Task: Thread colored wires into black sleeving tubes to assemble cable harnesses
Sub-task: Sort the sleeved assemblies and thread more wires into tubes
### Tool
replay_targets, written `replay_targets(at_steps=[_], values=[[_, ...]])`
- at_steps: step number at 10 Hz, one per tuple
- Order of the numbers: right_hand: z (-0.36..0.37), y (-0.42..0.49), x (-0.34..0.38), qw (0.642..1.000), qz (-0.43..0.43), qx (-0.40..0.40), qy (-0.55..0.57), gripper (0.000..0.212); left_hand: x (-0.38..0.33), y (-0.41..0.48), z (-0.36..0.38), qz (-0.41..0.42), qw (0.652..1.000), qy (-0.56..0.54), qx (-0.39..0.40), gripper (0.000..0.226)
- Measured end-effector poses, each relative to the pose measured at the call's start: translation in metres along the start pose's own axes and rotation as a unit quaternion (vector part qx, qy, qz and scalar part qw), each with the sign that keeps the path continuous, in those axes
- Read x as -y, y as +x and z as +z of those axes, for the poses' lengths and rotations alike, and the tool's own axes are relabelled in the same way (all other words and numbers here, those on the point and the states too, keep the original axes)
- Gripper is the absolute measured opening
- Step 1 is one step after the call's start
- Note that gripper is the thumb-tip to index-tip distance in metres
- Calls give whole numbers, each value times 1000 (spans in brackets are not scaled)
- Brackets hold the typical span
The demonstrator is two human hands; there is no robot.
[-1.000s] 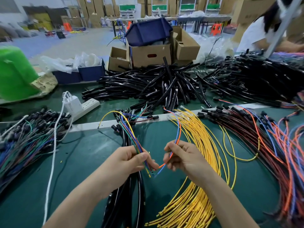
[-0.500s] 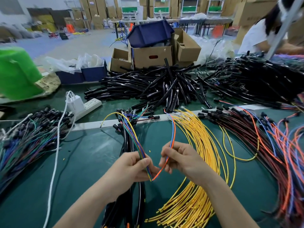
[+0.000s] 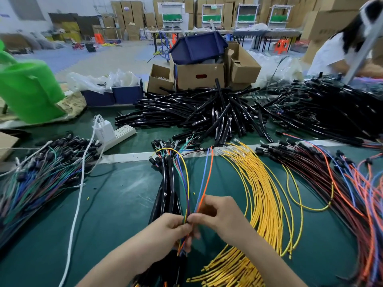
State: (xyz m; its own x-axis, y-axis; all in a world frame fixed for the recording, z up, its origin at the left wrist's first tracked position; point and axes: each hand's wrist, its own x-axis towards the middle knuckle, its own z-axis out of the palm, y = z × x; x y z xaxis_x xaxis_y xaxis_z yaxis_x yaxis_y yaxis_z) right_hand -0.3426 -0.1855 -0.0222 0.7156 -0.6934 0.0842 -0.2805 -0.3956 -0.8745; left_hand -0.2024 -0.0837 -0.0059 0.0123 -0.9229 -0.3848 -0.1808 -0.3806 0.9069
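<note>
Fingers of the left hand (image 3: 165,230) pinch a thin multicoloured wire bundle (image 3: 186,183) while those of the right hand (image 3: 221,214) pinch an orange-and-blue wire pair (image 3: 205,179) alongside it (likely evening ends for threading).

One left hand (image 3: 167,230), one right hand (image 3: 221,212), three cardboard boxes (image 3: 199,76), one power strip (image 3: 122,132).

Head-worn wide view — faces forward, downward; close over left hand (image 3: 165,232), right hand (image 3: 224,216)

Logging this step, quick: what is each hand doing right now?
Left hand: grips the multicoloured wire bundle.
Right hand: pinches the orange and blue wires.
</note>
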Motion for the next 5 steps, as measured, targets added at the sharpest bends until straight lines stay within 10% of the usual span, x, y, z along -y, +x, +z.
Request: replay_targets(at_steps=[1, 2, 3, 5], values=[[-11, -3, 28, 964, -89, -111, -224, 57, 1, -8, -12, 0, 998, 31, 46, 34], [-1, 0, 68, 901, -332, -42, -275, 41, 5, -12, -30, 24, 989, 142, 38, 32], [9, 12, 84, 912, -273, 112, -283, 51, 5, -14, -46, 33, 984, 176, 20, 22], [24, 9, 47, 961, -237, 55, -130, 47, 1, -8, -70, 15, 996, 81, -21, 21]])
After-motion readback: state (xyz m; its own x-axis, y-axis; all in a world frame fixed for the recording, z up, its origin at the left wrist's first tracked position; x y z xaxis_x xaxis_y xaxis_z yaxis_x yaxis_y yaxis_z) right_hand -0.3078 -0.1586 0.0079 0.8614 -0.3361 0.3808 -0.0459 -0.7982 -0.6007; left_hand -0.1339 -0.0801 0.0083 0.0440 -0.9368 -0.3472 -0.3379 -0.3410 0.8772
